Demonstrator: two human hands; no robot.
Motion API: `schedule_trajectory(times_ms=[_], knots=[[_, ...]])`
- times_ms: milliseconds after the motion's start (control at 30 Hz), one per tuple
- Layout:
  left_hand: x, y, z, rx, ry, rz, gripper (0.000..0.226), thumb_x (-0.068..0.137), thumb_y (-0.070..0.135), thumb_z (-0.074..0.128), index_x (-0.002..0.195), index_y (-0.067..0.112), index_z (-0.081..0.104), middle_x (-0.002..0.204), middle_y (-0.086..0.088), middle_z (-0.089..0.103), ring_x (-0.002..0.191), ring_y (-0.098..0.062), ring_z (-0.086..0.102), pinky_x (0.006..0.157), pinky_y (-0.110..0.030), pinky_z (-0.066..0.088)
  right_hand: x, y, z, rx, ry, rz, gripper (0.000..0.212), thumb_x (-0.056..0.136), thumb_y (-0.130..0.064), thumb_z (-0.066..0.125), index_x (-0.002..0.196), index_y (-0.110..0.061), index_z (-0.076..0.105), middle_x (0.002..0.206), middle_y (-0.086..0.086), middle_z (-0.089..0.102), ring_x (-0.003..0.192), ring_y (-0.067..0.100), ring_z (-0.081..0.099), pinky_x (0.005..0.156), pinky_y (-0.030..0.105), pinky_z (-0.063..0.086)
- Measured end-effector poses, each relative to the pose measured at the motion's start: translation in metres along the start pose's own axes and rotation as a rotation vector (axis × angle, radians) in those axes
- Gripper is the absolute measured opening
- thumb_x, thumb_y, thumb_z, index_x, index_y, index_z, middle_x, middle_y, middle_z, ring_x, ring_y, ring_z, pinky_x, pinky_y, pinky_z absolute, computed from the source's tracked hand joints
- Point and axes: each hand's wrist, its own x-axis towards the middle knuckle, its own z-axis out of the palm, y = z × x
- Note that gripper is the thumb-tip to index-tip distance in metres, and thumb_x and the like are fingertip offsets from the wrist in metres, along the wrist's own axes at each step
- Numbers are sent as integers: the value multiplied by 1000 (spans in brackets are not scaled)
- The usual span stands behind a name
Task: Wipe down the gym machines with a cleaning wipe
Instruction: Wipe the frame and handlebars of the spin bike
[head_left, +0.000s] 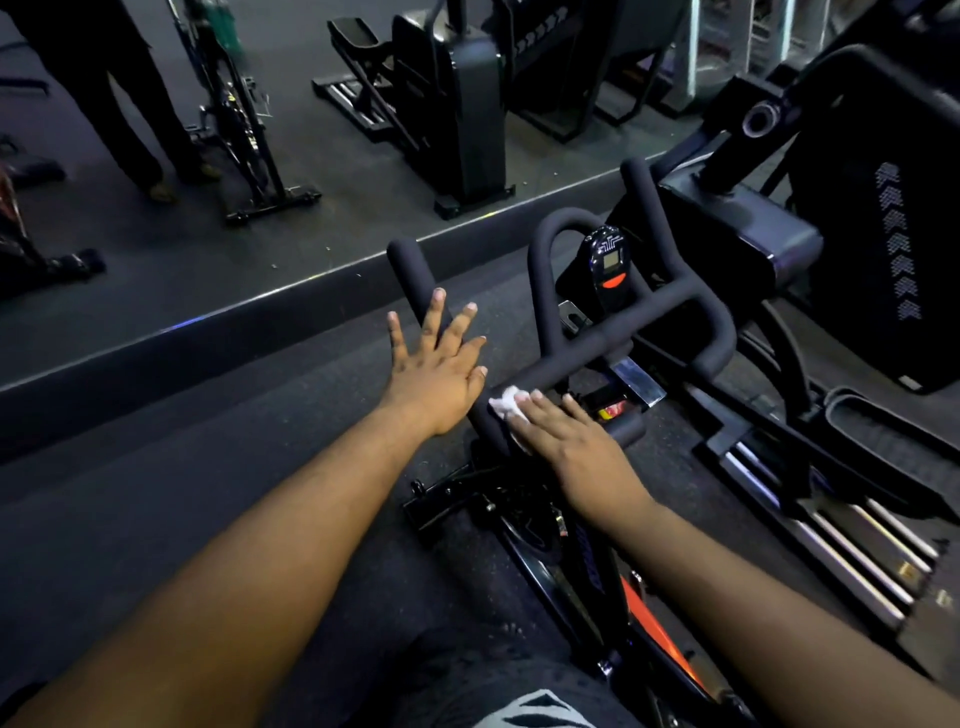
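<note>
An exercise bike stands in front of me, its black foam handlebar (613, 343) spreading across the middle of the view with a small console (605, 265) at its centre. My right hand (566, 436) lies flat on the near left bend of the bar, its straight fingers pressing a crumpled white wipe (503, 404) against the foam. My left hand (436, 364) is spread open with straight fingers over the bar's left horn (410, 270), palm down; whether it touches the horn I cannot tell.
A large black machine (852, 249) with metal rails stands close on the right. A wall mirror beyond a low ledge (260, 306) reflects other machines and a standing person's legs (124, 93). Dark rubber floor (182, 441) stretches to the left.
</note>
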Motion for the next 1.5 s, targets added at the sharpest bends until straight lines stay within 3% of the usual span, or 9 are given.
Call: schedule_trajectory(times_ms=[167, 433, 567, 700, 933, 1067, 1233, 1333, 1500], knots=[[-1, -1, 0, 18, 8, 16, 53, 106, 48, 21, 155, 29, 32, 169, 7, -17, 141, -28, -48, 110, -76, -15, 17, -29, 15, -24, -35, 43, 65, 85, -13, 28, 146, -6, 52, 149, 17, 51, 137, 33, 51, 109, 56, 41], [-7, 4, 4, 98, 74, 2, 56, 106, 44, 17, 156, 23, 32, 171, 3, -6, 147, -32, -38, 109, -78, -18, -57, -20, 14, -211, 98, 28, 52, 94, -20, 38, 141, -19, 59, 144, 1, 59, 138, 24, 51, 115, 51, 25], [-11, 17, 7, 145, 85, 52, 60, 106, 43, 17, 160, 19, 24, 171, 0, 4, 152, -31, -29, 113, -75, -14, -38, -39, 20, -141, 145, 199, 59, 98, -39, 46, 152, -14, 41, 141, 4, 59, 137, 26, 51, 118, 52, 31], [-12, 15, 9, 107, 76, 114, 59, 107, 43, 16, 158, 19, 31, 169, 3, 16, 154, -24, -25, 115, -69, -19, -19, -61, 39, -207, 21, 387, 82, 93, -60, 46, 154, -7, 34, 140, 11, 51, 131, 28, 48, 118, 62, 24], [-13, 11, 7, 56, 42, 135, 56, 107, 44, 15, 149, 21, 44, 168, 4, 18, 153, -20, -27, 111, -68, -24, -65, -41, 43, -280, 236, 277, 49, 98, -24, 53, 146, -12, 51, 147, 8, 54, 141, 27, 46, 120, 61, 20], [-12, 12, 9, 41, 45, 127, 55, 106, 43, 16, 147, 22, 45, 167, 4, 22, 153, -21, -26, 113, -71, -20, -58, -15, 35, -158, 310, 276, 33, 99, -33, 56, 124, -12, 59, 129, 10, 64, 128, 30, 58, 117, 58, 31], [-13, 11, 9, 28, 42, 126, 53, 106, 43, 18, 143, 21, 48, 165, 3, 26, 154, -21, -25, 114, -74, -14, -18, -30, 39, -82, 143, 284, 73, 93, -69, 44, 136, -10, 51, 116, 6, 67, 113, 26, 63, 119, 54, 30], [-13, 9, 10, 42, 38, 131, 53, 106, 43, 16, 140, 21, 51, 165, 3, 27, 154, -21, -24, 114, -74, -14, -22, -19, 38, -176, 161, 259, 74, 93, -73, 40, 129, -12, 61, 109, 5, 67, 106, 27, 64, 116, 50, 33], [-11, 12, 11, 54, 38, 115, 55, 106, 44, 14, 141, 21, 50, 165, 3, 26, 154, -22, -25, 114, -74, -15, -62, 36, 35, -256, 240, 237, 74, 93, -73, 44, 131, -11, 60, 135, 10, 60, 138, 29, 48, 119, 64, 21]])
